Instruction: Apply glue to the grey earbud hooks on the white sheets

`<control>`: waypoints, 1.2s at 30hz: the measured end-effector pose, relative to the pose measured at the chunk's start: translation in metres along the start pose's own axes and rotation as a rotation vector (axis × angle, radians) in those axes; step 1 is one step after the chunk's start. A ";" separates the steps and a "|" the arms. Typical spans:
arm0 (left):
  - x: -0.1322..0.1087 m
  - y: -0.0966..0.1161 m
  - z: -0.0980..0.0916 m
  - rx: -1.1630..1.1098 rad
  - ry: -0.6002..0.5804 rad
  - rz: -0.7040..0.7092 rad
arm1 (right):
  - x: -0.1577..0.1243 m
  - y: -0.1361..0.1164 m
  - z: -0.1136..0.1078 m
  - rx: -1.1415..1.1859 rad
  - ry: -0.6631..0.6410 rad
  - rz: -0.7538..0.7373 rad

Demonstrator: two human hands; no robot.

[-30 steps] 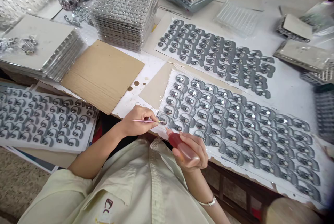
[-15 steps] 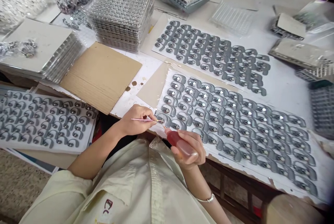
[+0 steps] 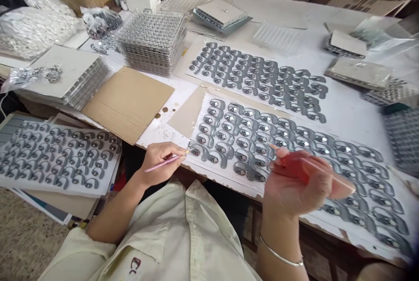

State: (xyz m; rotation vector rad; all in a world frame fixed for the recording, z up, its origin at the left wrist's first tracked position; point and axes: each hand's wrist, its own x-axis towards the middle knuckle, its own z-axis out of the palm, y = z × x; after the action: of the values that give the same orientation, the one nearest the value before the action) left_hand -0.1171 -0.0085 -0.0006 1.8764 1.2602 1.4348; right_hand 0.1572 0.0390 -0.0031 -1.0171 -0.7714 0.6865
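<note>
My left hand (image 3: 164, 161) pinches a thin pink stick (image 3: 161, 164) with a yellowish tip, close to the front left corner of a sheet. My right hand (image 3: 296, 185) is wrapped round a squeeze bottle (image 3: 303, 165) of red liquid. Its narrow nozzle points left over rows of grey curved pieces with shiny round centres. One such grey piece (image 3: 196, 151) lies just right of my left fingertips. The rows lie on a white sheet (image 3: 203, 111), and my right hand and the bottle hide part of them.
A second sheet of grey pieces (image 3: 258, 71) lies farther back; another set (image 3: 55, 152) is at the lower left. Brown cardboard (image 3: 131, 100), a stack of clear trays (image 3: 149, 43) and a board-topped stack (image 3: 60, 73) stand left. Bagged parts (image 3: 39, 32) sit at the far left.
My right hand and the bottle have moved right and away from my left hand, and the bottle has turned. My left hand has shifted slightly left and down. The view has tilted up.
</note>
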 end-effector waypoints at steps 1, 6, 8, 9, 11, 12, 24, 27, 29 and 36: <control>-0.003 0.003 0.004 0.019 0.011 0.068 | 0.001 0.000 0.001 0.021 -0.017 -0.034; -0.015 0.010 0.035 0.137 -0.030 0.293 | -0.006 0.005 0.013 0.070 -0.082 -0.068; -0.017 0.010 0.046 0.185 -0.065 0.331 | -0.010 0.011 0.020 0.065 -0.115 -0.107; -0.017 0.009 0.051 0.206 -0.079 0.347 | -0.012 0.013 0.023 0.060 -0.131 -0.133; -0.017 0.006 0.058 0.251 -0.092 0.378 | -0.016 0.018 0.029 0.047 -0.158 -0.203; -0.016 0.005 0.060 0.274 -0.091 0.392 | -0.018 0.020 0.032 0.031 -0.174 -0.248; -0.015 0.011 0.069 0.492 -0.100 0.490 | -0.027 0.021 0.030 -0.264 -0.510 -0.506; -0.018 0.011 0.072 0.534 -0.108 0.484 | -0.025 0.020 0.034 -0.260 -0.527 -0.530; -0.020 0.011 0.073 0.543 -0.118 0.472 | -0.024 0.019 0.037 -0.255 -0.546 -0.529; -0.021 0.014 0.076 0.588 -0.097 0.458 | -0.024 0.018 0.042 -0.270 -0.620 -0.521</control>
State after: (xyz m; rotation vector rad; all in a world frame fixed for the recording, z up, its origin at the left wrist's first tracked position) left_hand -0.0428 -0.0205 -0.0263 2.7353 1.3626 1.2321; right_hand 0.1069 0.0469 -0.0119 -0.7859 -1.6381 0.4419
